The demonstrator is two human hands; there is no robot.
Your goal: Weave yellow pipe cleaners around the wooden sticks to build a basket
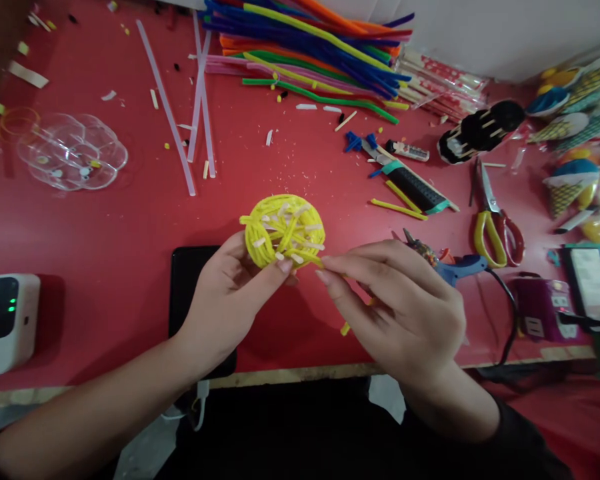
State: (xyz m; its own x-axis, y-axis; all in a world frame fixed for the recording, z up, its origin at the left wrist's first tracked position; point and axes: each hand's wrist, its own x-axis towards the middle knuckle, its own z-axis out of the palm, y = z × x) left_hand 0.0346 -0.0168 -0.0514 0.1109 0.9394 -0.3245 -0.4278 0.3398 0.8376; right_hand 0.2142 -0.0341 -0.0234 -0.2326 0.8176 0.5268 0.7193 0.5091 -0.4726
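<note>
My left hand (240, 280) is closed around the near left side of a round woven piece (285, 230) of yellow pipe cleaner, with pale stick ends poking through it. My left thumb presses on its lower rim. At the rim's right, my right hand (397, 293) pinches a yellow pipe cleaner strand (313, 259) between thumb and fingertips. The strand joins the woven piece. Below the right fingers a yellow end (345, 329) shows; the stretch between is hidden by the hand. The piece is held above the red table (290, 333).
Colourful pipe cleaners (310, 53) are heaped at the back. On the right lie scissors (493, 220), a craft knife (415, 183), a blue glue gun (455, 267) with its cord and a black figure (480, 130). A clear flower-shaped dish (73, 153) and glue sticks (165, 107) are left. A black phone (190, 280) lies under my left wrist.
</note>
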